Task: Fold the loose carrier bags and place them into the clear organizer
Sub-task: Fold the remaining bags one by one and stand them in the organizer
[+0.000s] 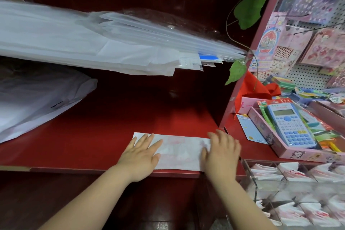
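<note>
On the red shelf (89, 136), left hand (141, 157) and right hand (221, 153) press flat, fingers straight, on the folded carrier bag (180, 150); thin, limp, probably slippery, best pinched at one end

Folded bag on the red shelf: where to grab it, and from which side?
Probably the near long edge of the bag, from the front: it lies flat with nothing raised to pinch, and that edge sits by the shelf lip, bare between the left hand and right hand pressing its ends.
</note>
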`<move>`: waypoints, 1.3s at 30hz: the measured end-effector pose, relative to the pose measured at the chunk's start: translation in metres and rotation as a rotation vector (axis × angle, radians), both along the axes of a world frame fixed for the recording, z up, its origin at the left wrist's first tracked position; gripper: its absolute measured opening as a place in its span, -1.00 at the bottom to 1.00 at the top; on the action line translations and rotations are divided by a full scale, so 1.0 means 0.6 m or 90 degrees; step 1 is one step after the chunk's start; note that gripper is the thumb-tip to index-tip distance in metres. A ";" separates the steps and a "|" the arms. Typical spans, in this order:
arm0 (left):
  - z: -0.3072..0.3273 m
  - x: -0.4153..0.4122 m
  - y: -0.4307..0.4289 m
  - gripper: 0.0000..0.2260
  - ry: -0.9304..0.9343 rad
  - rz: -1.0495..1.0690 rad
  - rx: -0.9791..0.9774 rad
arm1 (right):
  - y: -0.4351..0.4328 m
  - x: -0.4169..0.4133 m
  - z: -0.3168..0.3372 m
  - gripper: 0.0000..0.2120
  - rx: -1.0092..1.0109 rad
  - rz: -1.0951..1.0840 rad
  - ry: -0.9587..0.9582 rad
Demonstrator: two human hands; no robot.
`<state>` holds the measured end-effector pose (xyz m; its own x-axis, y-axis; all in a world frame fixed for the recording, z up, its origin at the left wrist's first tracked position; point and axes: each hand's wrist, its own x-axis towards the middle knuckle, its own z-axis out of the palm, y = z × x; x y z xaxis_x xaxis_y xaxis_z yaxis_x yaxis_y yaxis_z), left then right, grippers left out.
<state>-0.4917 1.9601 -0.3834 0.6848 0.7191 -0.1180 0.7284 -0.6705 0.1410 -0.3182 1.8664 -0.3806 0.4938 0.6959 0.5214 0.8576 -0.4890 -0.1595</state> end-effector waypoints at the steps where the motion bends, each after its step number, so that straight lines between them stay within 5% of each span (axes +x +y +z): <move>1: 0.001 0.001 -0.001 -0.56 -0.001 0.003 0.001 | 0.007 -0.019 -0.008 -0.60 -0.004 0.081 -0.016; 4: 0.005 0.001 -0.003 -0.56 -0.003 0.019 -0.003 | 0.015 -0.078 -0.019 -0.53 -0.111 0.285 0.030; 6: 0.005 0.002 -0.002 -0.56 -0.002 0.030 -0.008 | 0.011 -0.097 -0.012 -0.24 -0.181 0.355 0.102; 8: 0.004 -0.001 -0.001 -0.56 0.002 0.029 -0.011 | -0.002 -0.092 -0.007 0.07 -0.276 0.354 0.160; 14: -0.001 -0.009 0.002 -0.52 -0.006 0.020 0.000 | -0.032 -0.001 -0.012 0.41 -0.352 0.255 0.117; 19: 0.004 -0.050 -0.009 0.22 -0.049 -0.038 -0.050 | -0.042 0.048 0.000 0.42 -0.375 0.253 0.130; 22: 0.008 -0.090 -0.019 0.11 -0.072 -0.085 -0.054 | -0.036 0.053 0.012 0.35 -0.402 0.240 0.115; 26: -0.004 -0.124 -0.024 -0.43 -0.102 -0.147 0.113 | -0.010 0.045 0.014 -0.39 -0.259 0.170 -0.031; 28: -0.021 -0.128 -0.024 -0.59 -0.168 -0.166 0.156 | -0.016 0.027 0.013 -0.60 -0.196 0.179 -0.014; 32: -0.031 -0.117 -0.027 -0.63 -0.281 -0.159 0.280 | -0.037 -0.032 -0.011 -0.55 -0.064 0.335 0.004; 36: -0.028 -0.103 -0.043 -0.64 -0.309 -0.198 0.354 | -0.065 -0.074 -0.042 -0.47 -0.068 0.433 0.003; 39: -0.023 -0.089 -0.068 -0.73 -0.372 -0.271 0.353 | -0.063 -0.079 -0.044 -0.61 -0.039 0.432 0.058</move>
